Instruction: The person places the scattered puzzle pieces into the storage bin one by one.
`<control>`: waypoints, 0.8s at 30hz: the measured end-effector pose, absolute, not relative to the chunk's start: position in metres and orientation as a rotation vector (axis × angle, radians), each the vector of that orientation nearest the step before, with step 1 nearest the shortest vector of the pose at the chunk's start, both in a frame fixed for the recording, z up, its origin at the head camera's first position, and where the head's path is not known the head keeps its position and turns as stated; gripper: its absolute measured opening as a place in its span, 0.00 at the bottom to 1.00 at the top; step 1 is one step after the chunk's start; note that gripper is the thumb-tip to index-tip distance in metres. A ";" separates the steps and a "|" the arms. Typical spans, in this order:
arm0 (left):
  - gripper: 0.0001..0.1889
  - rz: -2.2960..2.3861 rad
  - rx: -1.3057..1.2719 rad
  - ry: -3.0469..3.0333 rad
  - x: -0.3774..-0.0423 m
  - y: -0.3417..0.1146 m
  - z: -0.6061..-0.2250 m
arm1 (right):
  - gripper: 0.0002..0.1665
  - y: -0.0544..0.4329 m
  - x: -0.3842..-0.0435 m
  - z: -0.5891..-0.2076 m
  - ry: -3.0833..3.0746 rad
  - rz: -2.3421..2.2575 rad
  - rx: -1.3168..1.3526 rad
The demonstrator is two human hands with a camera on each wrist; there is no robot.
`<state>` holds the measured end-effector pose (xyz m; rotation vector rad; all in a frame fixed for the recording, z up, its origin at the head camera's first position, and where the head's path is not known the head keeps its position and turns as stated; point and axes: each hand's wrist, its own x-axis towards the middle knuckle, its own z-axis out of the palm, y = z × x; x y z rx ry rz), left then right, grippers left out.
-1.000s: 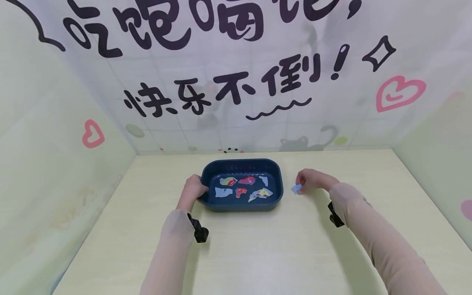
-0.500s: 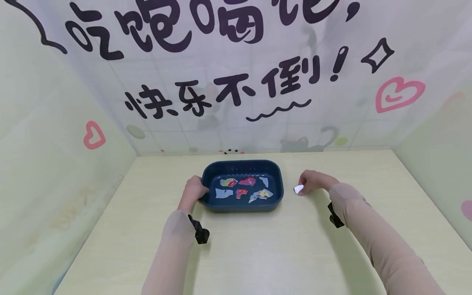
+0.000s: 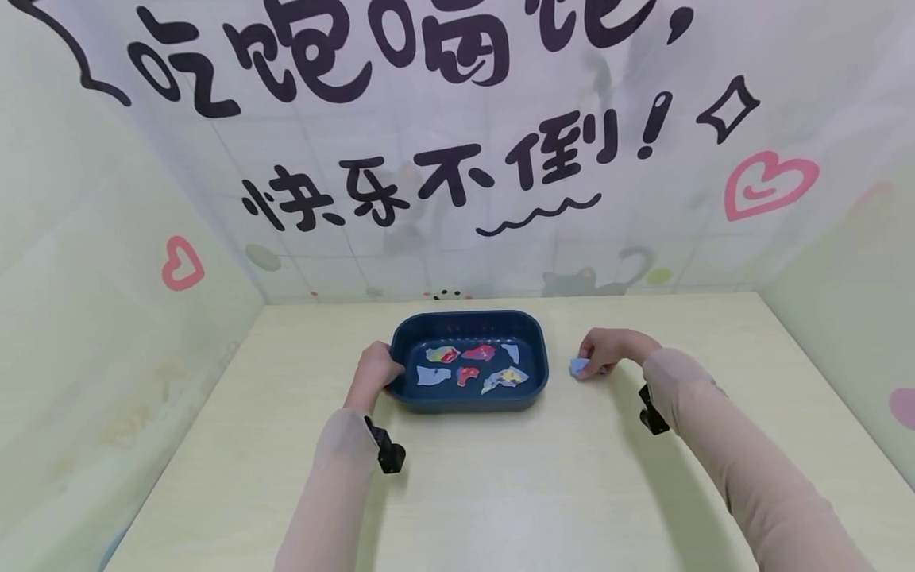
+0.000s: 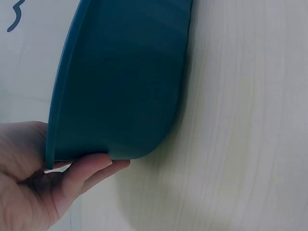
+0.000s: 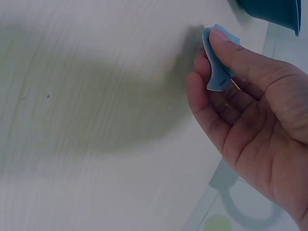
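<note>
My left hand (image 3: 376, 368) grips the left end of a dark blue rectangular basin (image 3: 468, 403), thumb over the rim and fingers against the outer wall in the left wrist view (image 4: 115, 82). Inside the basin lie several torn paper scraps, among them a pale blue scrap (image 3: 433, 375), a red scrap (image 3: 468, 374) and a yellow and blue scrap (image 3: 506, 378). To the right of the basin, my right hand (image 3: 604, 353) pinches a light blue paper scrap (image 5: 219, 65) between thumb and fingers, close over the table.
The basin stands on a pale wood-grain table (image 3: 486, 492), towards its back edge. Behind it hangs a white printed cloth (image 3: 443, 143) with black lettering, and light green cloths (image 3: 86, 318) close off the sides. Each wrist wears a small black camera (image 3: 388, 451).
The scrap in my right hand has turned, showing a bright white face half a second ago and blue now. The left hand stays on the basin, which has not moved.
</note>
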<state>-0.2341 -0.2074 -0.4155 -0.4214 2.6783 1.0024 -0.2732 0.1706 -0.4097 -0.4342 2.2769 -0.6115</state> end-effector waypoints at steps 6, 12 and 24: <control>0.15 1.001 -0.422 2.667 -0.233 -0.207 -0.414 | 0.06 0.172 -0.274 -0.395 2.195 -0.597 -0.411; 0.15 0.984 -0.412 2.672 -0.234 -0.208 -0.413 | 0.05 0.174 -0.276 -0.374 2.170 -0.586 -0.433; 0.15 0.990 -0.408 2.665 -0.235 -0.208 -0.413 | 0.07 0.152 -0.284 -0.348 2.188 -0.592 -0.502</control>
